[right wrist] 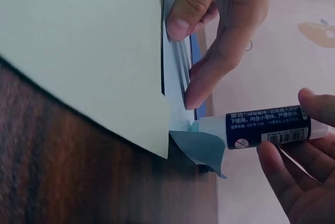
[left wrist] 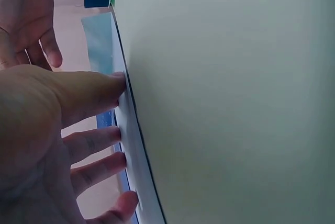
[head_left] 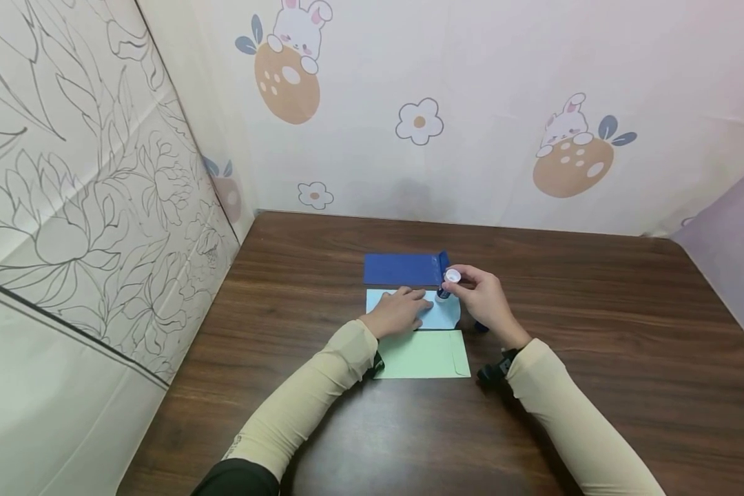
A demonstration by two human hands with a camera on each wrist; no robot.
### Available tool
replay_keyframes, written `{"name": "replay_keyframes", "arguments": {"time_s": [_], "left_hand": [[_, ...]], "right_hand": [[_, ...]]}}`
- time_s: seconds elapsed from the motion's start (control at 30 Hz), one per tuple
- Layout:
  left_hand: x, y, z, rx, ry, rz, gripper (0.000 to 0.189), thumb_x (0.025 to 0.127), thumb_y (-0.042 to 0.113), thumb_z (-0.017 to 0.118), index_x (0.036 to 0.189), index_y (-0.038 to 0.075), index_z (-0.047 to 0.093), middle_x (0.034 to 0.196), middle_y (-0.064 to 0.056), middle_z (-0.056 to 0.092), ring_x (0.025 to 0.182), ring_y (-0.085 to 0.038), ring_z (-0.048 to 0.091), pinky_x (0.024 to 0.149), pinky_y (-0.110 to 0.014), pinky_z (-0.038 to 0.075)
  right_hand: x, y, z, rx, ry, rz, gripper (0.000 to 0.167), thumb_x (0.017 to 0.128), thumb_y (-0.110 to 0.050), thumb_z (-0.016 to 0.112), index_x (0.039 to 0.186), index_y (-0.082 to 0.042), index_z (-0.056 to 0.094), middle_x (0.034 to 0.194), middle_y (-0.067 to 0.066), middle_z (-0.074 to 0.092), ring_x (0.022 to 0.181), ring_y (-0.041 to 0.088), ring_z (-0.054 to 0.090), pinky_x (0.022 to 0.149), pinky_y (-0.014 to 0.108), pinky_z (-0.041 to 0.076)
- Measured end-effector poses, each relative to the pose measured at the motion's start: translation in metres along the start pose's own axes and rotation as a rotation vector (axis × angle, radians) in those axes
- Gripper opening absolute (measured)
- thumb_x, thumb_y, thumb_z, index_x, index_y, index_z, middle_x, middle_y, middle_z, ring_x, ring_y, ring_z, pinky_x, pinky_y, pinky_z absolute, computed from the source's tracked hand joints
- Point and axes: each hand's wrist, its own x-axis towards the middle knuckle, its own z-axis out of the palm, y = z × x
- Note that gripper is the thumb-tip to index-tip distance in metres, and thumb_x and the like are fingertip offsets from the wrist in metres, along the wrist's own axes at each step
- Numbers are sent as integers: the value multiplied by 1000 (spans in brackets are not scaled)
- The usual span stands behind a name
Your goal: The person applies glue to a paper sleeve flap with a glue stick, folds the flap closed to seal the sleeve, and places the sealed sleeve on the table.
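My left hand (head_left: 399,312) rests on a light blue envelope (head_left: 441,315), its fingers spread and pressing the paper down. In my right hand (head_left: 483,297) is a glue stick (right wrist: 268,127) with a dark blue label, pinched between thumb and fingers. Its glue end points down and meets the paper at the flap (right wrist: 201,149) on the envelope's right end. In the right wrist view that flap bends away from the envelope. The left wrist view shows my left thumb and fingertips on the light blue paper.
Behind lies a dark blue envelope (head_left: 401,269) with its flap (head_left: 443,260) raised at the right end. A pale green envelope (head_left: 423,355) lies nearer me. A small dark cap (head_left: 481,327) sits beside my right hand on the wooden table (head_left: 595,310). Patterned curtains surround the table.
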Motion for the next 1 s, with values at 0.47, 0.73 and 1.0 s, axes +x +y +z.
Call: {"name": "replay_keyframes", "arguments": {"time_s": [0.47, 0.73, 1.0], "left_hand": [[-2, 1, -3, -11, -19, -5, 46, 100, 31, 54, 145, 29, 47, 160, 1, 31, 144, -22, 32, 104, -49, 41], [-1, 0, -3, -27, -13, 0, 45, 100, 31, 55, 145, 29, 47, 160, 1, 31, 144, -23, 33, 104, -50, 40], [1, -2, -1, -37, -12, 2, 45, 100, 31, 54, 145, 30, 47, 159, 1, 32, 143, -23, 33, 105, -51, 40]], "right_hand": [[-15, -1, -4, -91, -52, -25, 40, 87, -20, 74, 124, -6, 66, 116, 18, 69, 90, 30, 68, 70, 29, 56], [-26, -1, -12, -95, -84, -43, 42, 86, -23, 74, 123, -4, 66, 111, 18, 71, 87, 26, 69, 73, 32, 57], [-31, -4, -16, -108, -140, -26, 43, 86, -22, 75, 124, -5, 66, 111, 18, 71, 86, 26, 67, 72, 29, 56]]}}
